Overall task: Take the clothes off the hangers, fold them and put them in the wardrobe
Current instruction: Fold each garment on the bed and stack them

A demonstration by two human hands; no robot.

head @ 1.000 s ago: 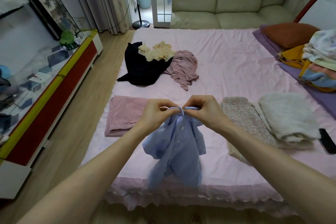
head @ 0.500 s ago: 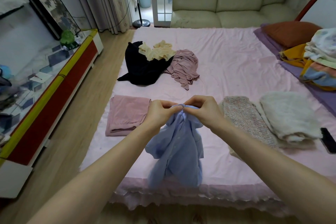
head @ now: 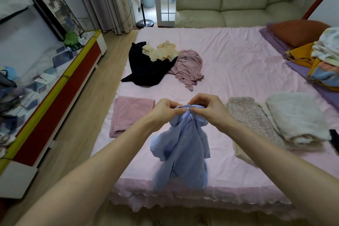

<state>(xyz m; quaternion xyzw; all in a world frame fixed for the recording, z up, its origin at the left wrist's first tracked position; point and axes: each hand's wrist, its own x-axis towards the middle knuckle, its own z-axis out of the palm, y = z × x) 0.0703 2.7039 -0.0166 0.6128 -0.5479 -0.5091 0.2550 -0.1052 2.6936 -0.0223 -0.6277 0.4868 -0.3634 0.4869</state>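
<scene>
A light blue button shirt (head: pixel 183 152) hangs over the near edge of the pink bed (head: pixel 238 64). My left hand (head: pixel 165 111) and my right hand (head: pixel 209 108) pinch its collar close together, around a small pale ring or hanger hook at the top. A hanger body is not visible. A folded pink garment (head: pixel 131 114) lies left of my hands. A folded knit piece (head: pixel 251 119) and a folded white fluffy piece (head: pixel 295 117) lie to the right. Farther up the bed is a loose heap: black garment (head: pixel 146 68), cream garment (head: pixel 160 52), mauve garment (head: pixel 189 67).
A low red and yellow cabinet (head: pixel 60 93) runs along the left across a strip of wooden floor. A pile of bedding (head: pixel 326 60) and a rust pillow (head: pixel 300 32) sit at the bed's right. A beige sofa (head: pixel 238 0) stands behind. A dark phone (head: pixel 334 140) lies at the right edge.
My hands have stayed together at the collar, working it with small finger shifts. The shirt hangs much as before, swaying slightly.
</scene>
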